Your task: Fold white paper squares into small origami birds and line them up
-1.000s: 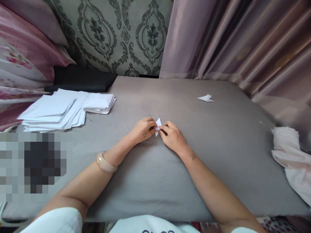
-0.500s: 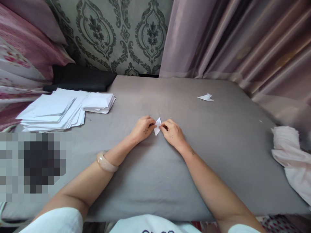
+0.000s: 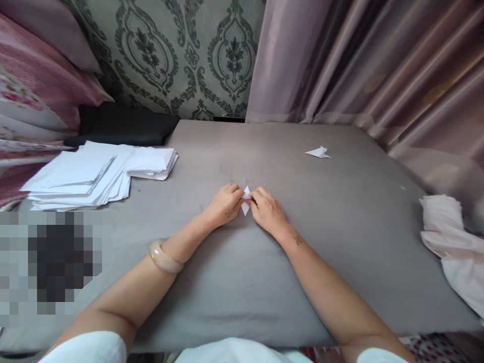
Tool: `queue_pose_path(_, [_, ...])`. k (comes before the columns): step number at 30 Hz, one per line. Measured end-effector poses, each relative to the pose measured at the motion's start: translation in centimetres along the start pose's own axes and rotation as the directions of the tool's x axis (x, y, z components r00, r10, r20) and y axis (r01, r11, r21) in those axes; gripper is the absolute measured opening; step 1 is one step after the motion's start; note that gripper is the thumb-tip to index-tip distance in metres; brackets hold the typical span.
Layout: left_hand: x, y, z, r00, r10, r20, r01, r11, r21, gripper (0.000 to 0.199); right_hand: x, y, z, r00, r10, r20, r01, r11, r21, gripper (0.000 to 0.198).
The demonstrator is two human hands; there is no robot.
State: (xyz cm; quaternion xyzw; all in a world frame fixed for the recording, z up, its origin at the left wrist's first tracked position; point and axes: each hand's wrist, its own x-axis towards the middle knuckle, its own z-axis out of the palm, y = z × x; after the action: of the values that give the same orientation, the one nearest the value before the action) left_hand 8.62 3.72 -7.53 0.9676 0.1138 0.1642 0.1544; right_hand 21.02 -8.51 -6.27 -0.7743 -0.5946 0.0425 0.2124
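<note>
A small white folded paper (image 3: 245, 207) with pointed upper and lower ends is held over the middle of the grey-covered table (image 3: 242, 282). My left hand (image 3: 226, 204) pinches its left side, and my right hand (image 3: 266, 206) pinches the right side. Fingers of both hands nearly meet across the paper's middle and hide part of it. Farther back on the right lies another folded white paper piece (image 3: 318, 152), apart from both hands.
Stacks of white paper (image 3: 79, 174) lie at the left, with a smaller paper stack (image 3: 151, 162) beside them. Behind these is a black folded item (image 3: 124, 123). White cloth (image 3: 440, 217) is bunched at the right edge. Curtains (image 3: 295, 60) hang behind the table.
Both hands have closed in toward each other, covering more of the paper's middle. A crosswise crease or fold now shows between the fingers. The view has shifted slightly.
</note>
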Motion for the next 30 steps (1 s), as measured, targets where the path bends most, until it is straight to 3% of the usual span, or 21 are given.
queue_pose_path(5, [0.1,0.4,-0.2,0.999,0.012,0.043,-0.018,0.99,0.136,0.021,0.1,-0.7,-0.3,0.998,-0.003,0.056,0.009,0.993,-0.116,0.017])
queue_pose_path(11, [0.1,0.1,-0.5,0.999,0.024,0.036,-0.025,0.999,0.022,0.02,-0.1,-0.3,-0.4,0.997,-0.035,0.075,0.044,0.992,-0.119,0.019])
queue_pose_path(17, [0.0,0.4,-0.5,0.997,0.054,0.05,-0.06,0.989,0.137,0.023,-0.1,-0.1,-0.4,0.991,-0.085,0.098,0.102,0.979,-0.177,0.023])
queue_pose_path(20, [0.0,0.2,-0.5,0.999,0.041,0.025,-0.042,0.998,0.046,0.021,-0.1,0.2,-0.4,0.995,-0.069,0.069,0.074,0.995,-0.07,0.02])
queue_pose_path(25, [0.0,0.0,-0.9,0.998,-0.055,-0.011,0.051,0.978,-0.201,0.008,-0.2,1.3,-0.4,0.999,-0.03,0.042,0.016,0.953,0.302,0.013])
queue_pose_path(30, [-0.2,0.2,-1.6,0.997,-0.081,0.009,0.081,0.963,-0.257,0.02,-0.3,1.9,-0.4,1.0,0.001,0.013,-0.007,0.895,0.446,0.035])
